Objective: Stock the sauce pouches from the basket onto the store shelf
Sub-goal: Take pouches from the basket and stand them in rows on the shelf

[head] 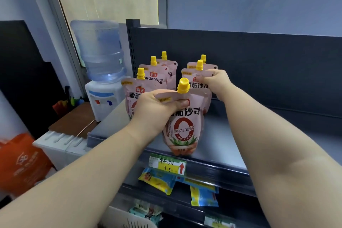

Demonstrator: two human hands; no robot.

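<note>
Single head-worn wide-angle view, facing forward and downward at close range onto the shelf (216, 144), centred on a sauce pouch (183, 131). The left hand (157, 105) and right hand (216, 81) enter from the lower corners.

glossy plastic pouches (182, 131) on a matt metal shelf (222, 135).
</note>
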